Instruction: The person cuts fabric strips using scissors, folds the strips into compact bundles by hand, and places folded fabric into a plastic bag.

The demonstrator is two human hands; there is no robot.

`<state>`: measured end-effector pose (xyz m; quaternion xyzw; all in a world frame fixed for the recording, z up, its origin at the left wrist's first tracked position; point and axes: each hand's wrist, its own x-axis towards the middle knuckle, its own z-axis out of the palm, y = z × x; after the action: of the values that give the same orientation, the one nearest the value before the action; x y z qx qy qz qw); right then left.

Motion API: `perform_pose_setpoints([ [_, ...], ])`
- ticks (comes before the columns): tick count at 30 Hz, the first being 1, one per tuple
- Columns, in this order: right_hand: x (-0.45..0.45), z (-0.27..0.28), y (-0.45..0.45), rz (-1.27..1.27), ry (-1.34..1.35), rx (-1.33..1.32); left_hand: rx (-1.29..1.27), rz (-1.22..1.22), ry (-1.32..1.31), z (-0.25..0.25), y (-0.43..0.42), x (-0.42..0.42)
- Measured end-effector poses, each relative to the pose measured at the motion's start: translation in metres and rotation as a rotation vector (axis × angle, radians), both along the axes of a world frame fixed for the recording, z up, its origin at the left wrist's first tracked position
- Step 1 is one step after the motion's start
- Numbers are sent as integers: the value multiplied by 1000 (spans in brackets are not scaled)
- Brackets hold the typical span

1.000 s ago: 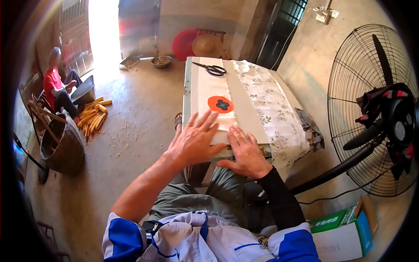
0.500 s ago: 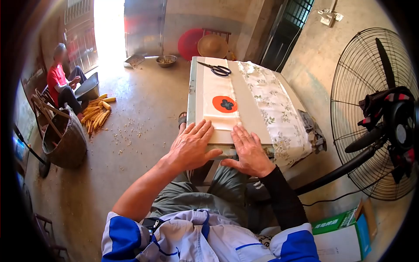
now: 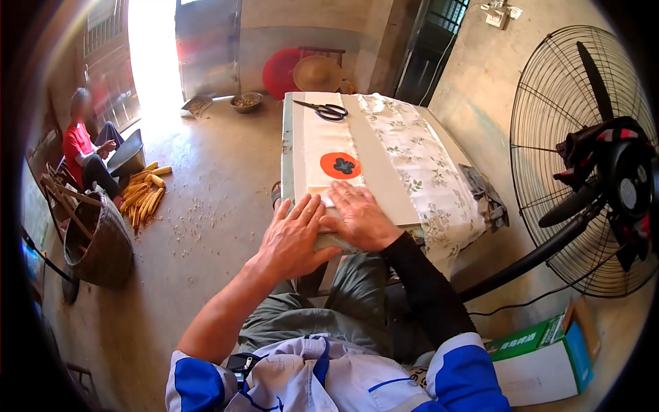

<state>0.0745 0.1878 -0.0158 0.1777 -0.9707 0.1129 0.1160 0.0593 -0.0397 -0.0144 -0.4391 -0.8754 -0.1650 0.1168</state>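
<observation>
A long strip of white cloth (image 3: 319,137) lies on the board-topped table (image 3: 384,165), with an orange round patch (image 3: 331,160) bearing a dark flower shape on it. My left hand (image 3: 294,237) rests flat at the strip's near end, fingers extended. Beside it my right hand (image 3: 360,218) lies on the cloth just below the patch, its fingers spread and its thumb close to the left fingers. Neither hand grips anything. Black-handled scissors (image 3: 331,112) lie across the strip's far part. Floral cloth (image 3: 419,161) covers the table's right side.
A large black fan (image 3: 583,165) stands at the right, above an open green-and-white box (image 3: 535,364). At the left, a person in red (image 3: 81,144) sits by corn cobs (image 3: 143,196) and a woven basket (image 3: 103,240). A bowl (image 3: 246,102) stands on the floor farther back.
My right hand has moved left across the cloth, close beside my left hand and nearer the patch. My left hand has stayed at the near end. The view has shifted slightly.
</observation>
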Motion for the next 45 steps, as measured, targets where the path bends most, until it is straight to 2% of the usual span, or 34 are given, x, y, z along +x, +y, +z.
perform_pose_setpoints([
  [7,15,-3,37,-85,57,33,-63,7,-57,25,1,1],
  [10,16,-3,33,-113,54,66,-121,-17,-299,61,14,-7],
  [13,14,-12,39,-83,104,99,149,-166,-124,31,43,-20],
  [16,12,-12,42,-56,86,139,271,-170,-193,17,73,-24],
  [20,16,-12,42,-37,155,91,153,-41,-198,9,76,-28],
  [23,15,-11,43,-34,148,150,139,-22,-186,6,64,-29],
  [26,13,-11,39,-77,127,76,117,30,-184,12,41,-29],
  [35,9,3,38,-26,142,50,180,29,-44,4,23,-37],
  [40,12,26,32,120,352,151,203,-5,-57,10,21,-36],
  [45,-3,18,35,178,483,222,225,-2,-81,15,23,-39],
])
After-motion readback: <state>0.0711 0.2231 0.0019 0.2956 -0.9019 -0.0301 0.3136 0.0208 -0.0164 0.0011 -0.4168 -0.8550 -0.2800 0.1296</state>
